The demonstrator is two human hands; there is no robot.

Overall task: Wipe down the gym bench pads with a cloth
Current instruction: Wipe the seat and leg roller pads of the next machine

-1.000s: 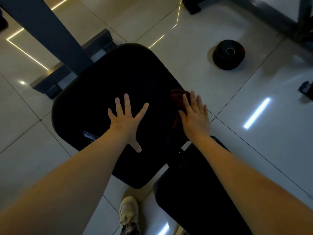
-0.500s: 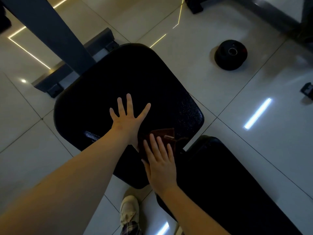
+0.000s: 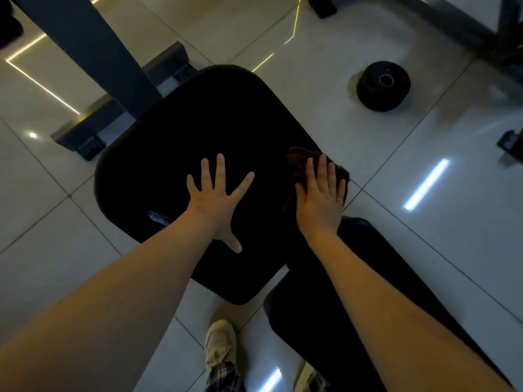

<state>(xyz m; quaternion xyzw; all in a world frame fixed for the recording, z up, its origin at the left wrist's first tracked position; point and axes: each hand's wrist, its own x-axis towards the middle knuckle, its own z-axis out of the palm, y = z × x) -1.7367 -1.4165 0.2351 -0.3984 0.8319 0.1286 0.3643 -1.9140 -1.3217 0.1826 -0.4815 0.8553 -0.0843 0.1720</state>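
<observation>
A black seat pad (image 3: 181, 142) fills the centre, with a second black pad (image 3: 368, 278) at its 5 o'clock. A dark red cloth (image 3: 297, 162) lies at the seat pad's 3 o'clock edge. On the tiled floor (image 3: 368, 171), a black weight plate (image 3: 383, 86) sits at 2 o'clock.

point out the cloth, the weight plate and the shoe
cloth (image 3: 297, 162): head view, bare far corner beyond the fingers
weight plate (image 3: 376, 97): head view, dark rubber face
shoe (image 3: 219, 345): head view, pale upper

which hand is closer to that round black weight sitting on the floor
Right. The right hand presses the cloth at the pad's edge facing the weight; the left hand lies flat mid-pad, farther away.
</observation>
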